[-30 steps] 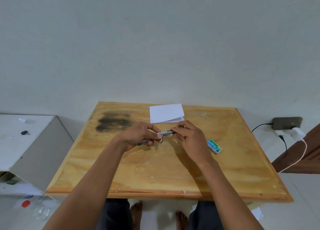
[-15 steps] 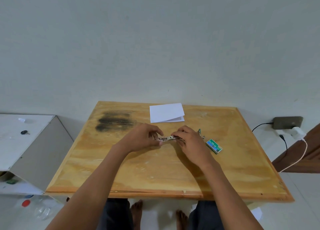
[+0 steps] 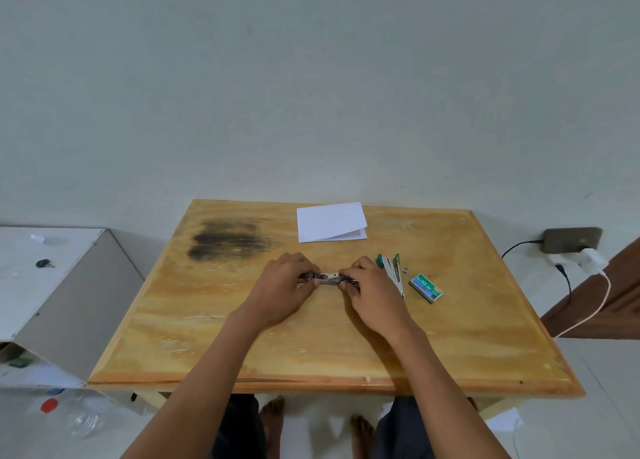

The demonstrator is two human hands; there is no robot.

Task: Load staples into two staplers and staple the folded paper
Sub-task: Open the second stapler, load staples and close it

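Observation:
A small metal stapler [image 3: 328, 278] lies flat on the wooden table [image 3: 242, 337], held at both ends. My left hand [image 3: 282, 290] grips its left end and my right hand [image 3: 372, 294] grips its right end, fingers curled over it. A second stapler [image 3: 393, 271], green and white, lies spread apart just right of my right hand. A green staple box [image 3: 425, 287] sits further right. The folded white paper [image 3: 330, 222] lies at the table's far edge, apart from both hands.
A dark burn stain [image 3: 228, 239] marks the table's far left. A white cabinet [image 3: 52, 285] stands to the left. A wall charger [image 3: 588, 259] with its cable hangs at the right, next to a brown door [image 3: 609, 296]. A plastic bottle [image 3: 74, 420] lies on the floor.
Both hands have lowered the metal stapler from above the table down onto its surface and now hold it flat. The green stapler beside my right hand has come into view.

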